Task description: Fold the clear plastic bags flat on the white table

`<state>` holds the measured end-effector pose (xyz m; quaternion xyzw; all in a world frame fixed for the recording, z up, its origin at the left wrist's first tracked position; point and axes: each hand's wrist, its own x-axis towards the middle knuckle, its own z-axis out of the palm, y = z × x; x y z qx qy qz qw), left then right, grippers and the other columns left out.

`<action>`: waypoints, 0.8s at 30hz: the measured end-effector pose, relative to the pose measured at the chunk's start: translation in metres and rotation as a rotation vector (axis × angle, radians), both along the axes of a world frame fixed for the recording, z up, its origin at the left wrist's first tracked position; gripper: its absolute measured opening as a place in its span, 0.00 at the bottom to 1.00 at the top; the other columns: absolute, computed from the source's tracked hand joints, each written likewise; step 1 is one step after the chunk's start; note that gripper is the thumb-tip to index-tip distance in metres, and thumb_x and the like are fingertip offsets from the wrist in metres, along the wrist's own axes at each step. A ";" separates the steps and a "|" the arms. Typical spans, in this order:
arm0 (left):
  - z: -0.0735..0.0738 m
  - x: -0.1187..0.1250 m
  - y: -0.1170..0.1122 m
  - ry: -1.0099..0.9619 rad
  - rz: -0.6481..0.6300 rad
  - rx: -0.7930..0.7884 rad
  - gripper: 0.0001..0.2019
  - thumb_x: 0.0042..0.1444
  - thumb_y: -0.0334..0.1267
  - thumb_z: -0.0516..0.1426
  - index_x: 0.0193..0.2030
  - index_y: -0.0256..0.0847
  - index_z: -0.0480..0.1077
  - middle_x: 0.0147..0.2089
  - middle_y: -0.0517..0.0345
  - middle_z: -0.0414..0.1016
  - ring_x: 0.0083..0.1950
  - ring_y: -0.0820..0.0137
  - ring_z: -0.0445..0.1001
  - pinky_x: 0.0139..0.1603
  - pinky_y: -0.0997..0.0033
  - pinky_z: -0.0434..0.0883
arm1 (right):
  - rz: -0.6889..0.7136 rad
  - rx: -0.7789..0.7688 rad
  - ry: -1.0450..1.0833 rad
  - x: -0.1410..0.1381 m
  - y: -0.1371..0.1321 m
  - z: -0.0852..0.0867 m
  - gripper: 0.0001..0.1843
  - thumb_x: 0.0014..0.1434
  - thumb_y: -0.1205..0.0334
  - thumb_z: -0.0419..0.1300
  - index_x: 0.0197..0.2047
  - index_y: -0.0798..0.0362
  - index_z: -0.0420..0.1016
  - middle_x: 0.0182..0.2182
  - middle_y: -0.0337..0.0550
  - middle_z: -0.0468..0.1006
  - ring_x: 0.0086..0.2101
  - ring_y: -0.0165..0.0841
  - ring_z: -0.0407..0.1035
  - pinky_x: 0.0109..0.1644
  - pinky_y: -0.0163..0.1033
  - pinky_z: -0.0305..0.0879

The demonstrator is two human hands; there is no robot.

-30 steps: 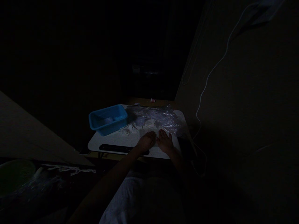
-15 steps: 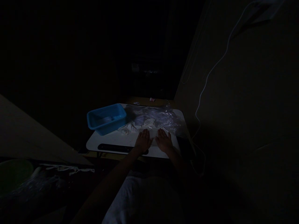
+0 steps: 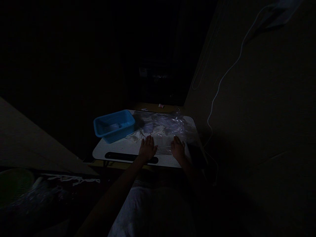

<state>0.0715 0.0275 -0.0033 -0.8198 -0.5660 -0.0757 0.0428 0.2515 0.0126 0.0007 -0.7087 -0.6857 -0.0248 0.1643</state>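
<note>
The scene is very dark. My left hand (image 3: 147,147) lies flat with fingers stretched out on a small white table (image 3: 116,150). Flat as well, my right hand (image 3: 178,147) rests a short way to its right. Between and under the two hands lies a clear plastic sheet or bag (image 3: 162,144). Beyond them sits a heap of crumpled clear plastic bags (image 3: 168,125). A blue plastic tub (image 3: 114,125) stands at the table's back left, with small whitish pieces (image 3: 134,136) beside it.
A dark slot handle (image 3: 118,156) runs along the table's near edge. A wall (image 3: 259,125) rises at the right with a white cable (image 3: 222,79) hanging on it. At lower left lie dim plastic and a greenish object (image 3: 14,182).
My hands have slid apart across the plastic sheet, the left one to the left and the right one to the right. They were nearly touching a second ago.
</note>
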 end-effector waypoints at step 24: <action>0.000 0.000 -0.003 -0.024 0.006 0.030 0.28 0.59 0.45 0.36 0.61 0.27 0.49 0.63 0.41 0.48 0.64 0.59 0.45 0.59 0.52 0.46 | 0.188 -0.040 -0.155 -0.010 -0.010 -0.003 0.29 0.61 0.53 0.34 0.61 0.59 0.49 0.60 0.51 0.49 0.59 0.37 0.43 0.59 0.54 0.33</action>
